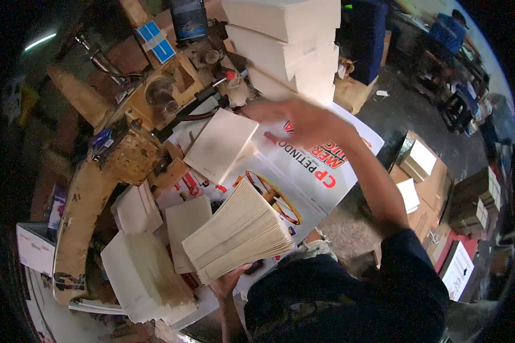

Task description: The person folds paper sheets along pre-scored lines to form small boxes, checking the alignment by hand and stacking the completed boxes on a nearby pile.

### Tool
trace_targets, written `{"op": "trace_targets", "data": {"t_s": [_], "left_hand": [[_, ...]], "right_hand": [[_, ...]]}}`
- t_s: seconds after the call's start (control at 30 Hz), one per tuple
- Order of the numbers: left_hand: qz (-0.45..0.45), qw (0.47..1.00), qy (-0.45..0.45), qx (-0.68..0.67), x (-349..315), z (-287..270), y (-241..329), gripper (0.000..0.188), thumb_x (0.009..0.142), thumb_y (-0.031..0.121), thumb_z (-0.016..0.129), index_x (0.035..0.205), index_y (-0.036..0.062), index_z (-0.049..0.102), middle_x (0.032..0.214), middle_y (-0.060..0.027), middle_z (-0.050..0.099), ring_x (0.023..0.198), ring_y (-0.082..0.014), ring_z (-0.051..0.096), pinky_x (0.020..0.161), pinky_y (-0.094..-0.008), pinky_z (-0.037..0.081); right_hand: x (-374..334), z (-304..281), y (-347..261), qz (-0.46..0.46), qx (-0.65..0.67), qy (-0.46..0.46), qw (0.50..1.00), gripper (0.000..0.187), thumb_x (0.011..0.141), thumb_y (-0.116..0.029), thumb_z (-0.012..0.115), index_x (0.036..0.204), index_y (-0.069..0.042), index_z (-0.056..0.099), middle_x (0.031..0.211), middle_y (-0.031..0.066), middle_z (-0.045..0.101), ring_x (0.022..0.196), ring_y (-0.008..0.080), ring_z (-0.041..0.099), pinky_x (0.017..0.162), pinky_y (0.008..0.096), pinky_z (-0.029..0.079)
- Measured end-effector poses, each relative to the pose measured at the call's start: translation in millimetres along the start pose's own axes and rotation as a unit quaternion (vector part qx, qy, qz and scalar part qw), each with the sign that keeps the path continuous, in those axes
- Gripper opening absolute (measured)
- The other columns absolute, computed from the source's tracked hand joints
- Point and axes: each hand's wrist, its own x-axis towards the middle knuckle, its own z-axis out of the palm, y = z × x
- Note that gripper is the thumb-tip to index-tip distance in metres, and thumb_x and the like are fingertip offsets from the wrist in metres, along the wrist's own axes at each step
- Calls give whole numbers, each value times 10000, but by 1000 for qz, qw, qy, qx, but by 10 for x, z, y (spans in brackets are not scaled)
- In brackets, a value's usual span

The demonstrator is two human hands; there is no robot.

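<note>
right fingers (271,110): blurred | left fingers (238,271): partly hidden behind fanned paper stack (240,231) | tall white stack (286,48): top cut off

At the upper left, a lit fluorescent tube (40,42) is seen. A dark screen (189,20) is mounted near a blue-and-white packet (155,42), which is crossed by a pale strip. On the floor at the right, brown cardboard (433,197) is spread, and a white panel (458,270) is placed near it. Farther off, a person in blue (448,32) is seen near a dark stool (461,106).
</note>
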Motion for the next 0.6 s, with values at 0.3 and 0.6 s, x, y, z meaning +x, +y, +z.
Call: {"op": "trace_targets", "data": {"t_s": [0.3, 0.6], "left_hand": [[0, 976, 52, 209, -204, -368, -783, 921, 624, 513, 888, 1313, 35, 506, 1208, -162, 643, 1151, -317, 593, 982, -468, 481], [-38, 902, 41, 429, -249, -464, -980, 910, 490, 479, 956, 1206, 41, 605, 1203, -173, 652, 1101, -308, 620, 951, -436, 497]], "right_hand": [[1756, -509, 281, 67, -587, 106, 800, 724, 947, -483, 419, 1460, 20, 332, 1570, 210, 211, 1448, 399, 184, 1128, 607, 174], [1960, -740, 743, -57, -636, 181, 748, 663, 920, -479, 470, 1363, 15, 463, 1498, 208, 340, 1359, 436, 314, 1054, 589, 278]]}}
